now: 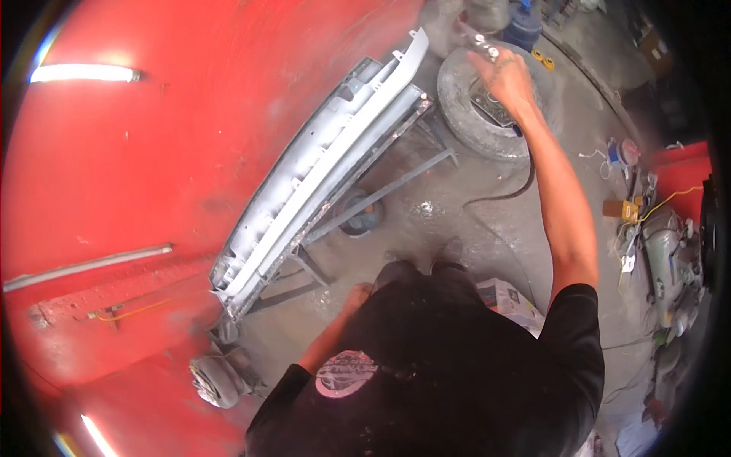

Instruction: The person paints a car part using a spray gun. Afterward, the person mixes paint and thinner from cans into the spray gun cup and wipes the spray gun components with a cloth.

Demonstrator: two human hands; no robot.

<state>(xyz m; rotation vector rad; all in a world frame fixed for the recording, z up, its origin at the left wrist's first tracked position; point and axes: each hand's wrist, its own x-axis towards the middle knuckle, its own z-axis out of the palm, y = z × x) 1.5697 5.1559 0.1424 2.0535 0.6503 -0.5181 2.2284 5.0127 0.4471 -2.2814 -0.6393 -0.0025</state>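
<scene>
My right hand (506, 78) is stretched out at the upper right, its fingers closed round a spray gun (483, 47) with silvery fittings. Behind it lies a tire (457, 114) on the floor, and a dark hose (525, 183) hangs down from near the wrist. My left hand (358, 295) is low beside my body, partly hidden by the dark shirt; its fingers are too small to make out. A long white car panel (327, 156) rests at a slant on a metal stand (381, 190), to the left of the spray gun and apart from it.
A red wall (152, 167) with a lit tube lamp (84, 73) rises on the left. Beneath the stand sits a round dark container (360, 213). A blue water jug (522, 27) stands beyond the tire. Cords, a small box (620, 210) and assorted parts line the right side.
</scene>
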